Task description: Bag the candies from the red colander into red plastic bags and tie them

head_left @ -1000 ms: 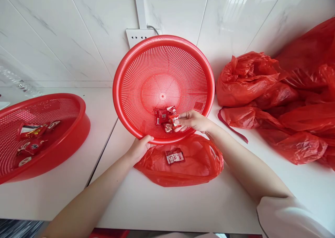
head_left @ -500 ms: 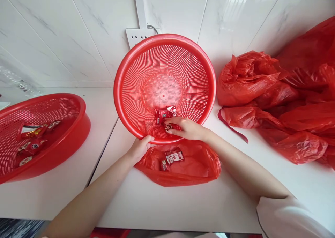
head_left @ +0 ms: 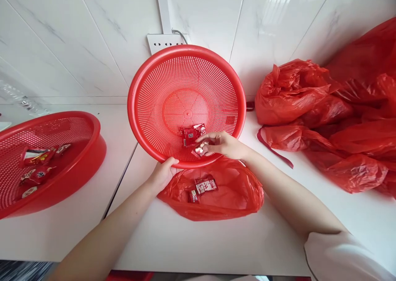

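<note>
The red plastic bag (head_left: 235,189) gapes on the tabletop (head_left: 198,246). Just beyond, the left hand (head_left: 162,175) grips the tilted colander (head_left: 132,104) — a slip there could spill its loose packets (head_left: 189,136) — while inside, the right hand (head_left: 227,145) apparently pinches a half-hidden snack packet (head_left: 199,150).

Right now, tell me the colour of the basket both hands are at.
The basket is red all over, seen best in the head view.

No wording I can read. Characters on 1 white-labelled packet (head_left: 206,186) in bag (head_left: 213,213); square code, 1 red packet (head_left: 189,136).
</note>
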Motion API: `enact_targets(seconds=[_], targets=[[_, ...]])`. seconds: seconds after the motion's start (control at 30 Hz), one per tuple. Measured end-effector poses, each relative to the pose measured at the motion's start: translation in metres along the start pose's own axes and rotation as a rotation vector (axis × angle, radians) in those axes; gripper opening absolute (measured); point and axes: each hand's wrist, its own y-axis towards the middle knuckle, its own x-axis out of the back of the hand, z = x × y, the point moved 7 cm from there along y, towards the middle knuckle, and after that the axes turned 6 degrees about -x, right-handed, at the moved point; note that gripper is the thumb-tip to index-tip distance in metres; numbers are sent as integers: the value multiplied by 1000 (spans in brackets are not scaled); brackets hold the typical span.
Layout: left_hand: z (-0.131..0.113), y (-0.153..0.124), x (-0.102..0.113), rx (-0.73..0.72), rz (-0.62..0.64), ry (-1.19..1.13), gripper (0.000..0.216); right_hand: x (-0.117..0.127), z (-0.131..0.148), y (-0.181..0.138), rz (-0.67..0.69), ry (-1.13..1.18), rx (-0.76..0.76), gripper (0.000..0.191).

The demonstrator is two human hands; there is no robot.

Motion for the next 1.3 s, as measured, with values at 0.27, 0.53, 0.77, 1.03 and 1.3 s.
enact_targets(seconds=[0.27,0.53,0.77,1.03,1.3], targets=[[0,1,1,-48,20,55,28,15,-9,4,-105,229,-26,45],[0,2,4,-68,8,60,26,18,4,0,-188,201,89,29],[5,0,2,62,-15,30,25,-11,24,-24,229,-377,1,24],[0,2,7,-72,-27,76,15,13,-7,-2,-165,-1101,85,34],[0,2,9,-50,-54,53,17,1,-2,-5,-101,-981,220,28]])
